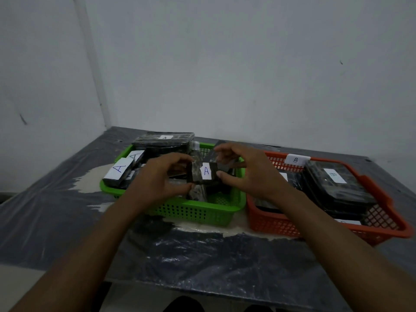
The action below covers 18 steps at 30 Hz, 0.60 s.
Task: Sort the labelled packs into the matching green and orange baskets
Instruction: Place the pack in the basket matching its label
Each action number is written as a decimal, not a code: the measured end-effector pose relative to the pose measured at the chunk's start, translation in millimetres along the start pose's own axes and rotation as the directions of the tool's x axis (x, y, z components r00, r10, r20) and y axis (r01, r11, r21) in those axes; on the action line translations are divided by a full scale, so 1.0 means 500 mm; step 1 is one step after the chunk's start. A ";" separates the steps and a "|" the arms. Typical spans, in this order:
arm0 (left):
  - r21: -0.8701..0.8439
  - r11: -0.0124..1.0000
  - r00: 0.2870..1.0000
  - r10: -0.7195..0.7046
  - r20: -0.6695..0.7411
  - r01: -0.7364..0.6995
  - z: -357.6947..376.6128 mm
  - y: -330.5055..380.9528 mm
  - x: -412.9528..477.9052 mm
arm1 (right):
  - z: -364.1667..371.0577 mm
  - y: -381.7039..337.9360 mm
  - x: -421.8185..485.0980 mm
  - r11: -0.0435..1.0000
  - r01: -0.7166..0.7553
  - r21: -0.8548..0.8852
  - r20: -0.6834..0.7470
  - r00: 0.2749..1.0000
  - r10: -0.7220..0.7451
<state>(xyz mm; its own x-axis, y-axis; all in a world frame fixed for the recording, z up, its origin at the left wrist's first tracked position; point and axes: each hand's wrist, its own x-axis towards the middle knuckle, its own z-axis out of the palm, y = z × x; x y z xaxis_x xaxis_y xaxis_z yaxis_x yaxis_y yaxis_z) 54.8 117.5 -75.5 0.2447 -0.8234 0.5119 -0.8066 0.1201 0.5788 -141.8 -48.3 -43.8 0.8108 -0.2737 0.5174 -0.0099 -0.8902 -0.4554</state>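
Your two forearms reach over the crinkled dark plastic sheet [202, 255] covering the table, toward a green slotted plastic basket [198, 212] crowded with dark wrapped packs and an orange mesh basket [281, 224] tagged B just beside it. Above the green basket, your left hand [157, 179] and right hand [249, 172] pinch a dark pack with a white A label [206, 173] by its ends, fingers curled around it. Bare grey walls meet in a corner behind.

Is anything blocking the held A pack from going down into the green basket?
Partly. Both hands hold the A pack above the green basket, which is already crowded with dark packs; only a small bare patch shows near its front right.
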 end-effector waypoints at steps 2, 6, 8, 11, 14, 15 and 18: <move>-0.017 1.000 1.000 -0.008 -0.003 0.008 -0.038 -0.006 0.001 | 0.014 -0.016 0.021 1.000 0.025 -0.019 0.038 0.999 -0.024; -0.016 0.999 0.998 -0.042 -0.055 0.041 -0.111 -0.013 0.004 | 0.060 -0.053 0.075 0.992 0.126 -0.014 0.018 0.992 -0.125; 0.044 0.998 0.997 -0.037 -0.064 0.039 -0.143 -0.017 0.000 | 0.080 -0.067 0.098 0.991 0.130 0.030 -0.037 0.991 -0.129; 0.180 0.983 0.998 -0.020 -0.053 0.029 -0.177 -0.020 -0.010 | 0.107 -0.080 0.127 0.989 0.148 0.011 -0.020 0.989 -0.148; 0.292 0.956 1.000 -0.019 -0.021 0.024 -0.178 -0.024 -0.012 | 0.135 -0.083 0.147 0.977 0.203 -0.067 0.091 0.976 -0.197; 0.329 0.944 0.999 -0.038 -0.017 0.041 -0.172 -0.025 -0.011 | 0.143 -0.081 0.149 0.977 0.202 -0.060 0.117 0.974 -0.194; 0.362 0.927 0.993 -0.067 -0.102 0.100 -0.144 -0.033 -0.017 | 0.160 -0.073 0.147 0.996 0.080 0.028 0.140 0.987 -0.083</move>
<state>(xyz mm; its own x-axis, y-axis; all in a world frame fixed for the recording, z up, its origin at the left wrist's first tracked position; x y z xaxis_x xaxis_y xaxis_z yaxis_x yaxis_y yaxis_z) 104.9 162.3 -43.6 0.3519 -0.7691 0.5335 -0.9179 -0.1718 0.3577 -35.1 -7.0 -47.2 0.8825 -0.1455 0.4472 0.0713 -0.8986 -0.4330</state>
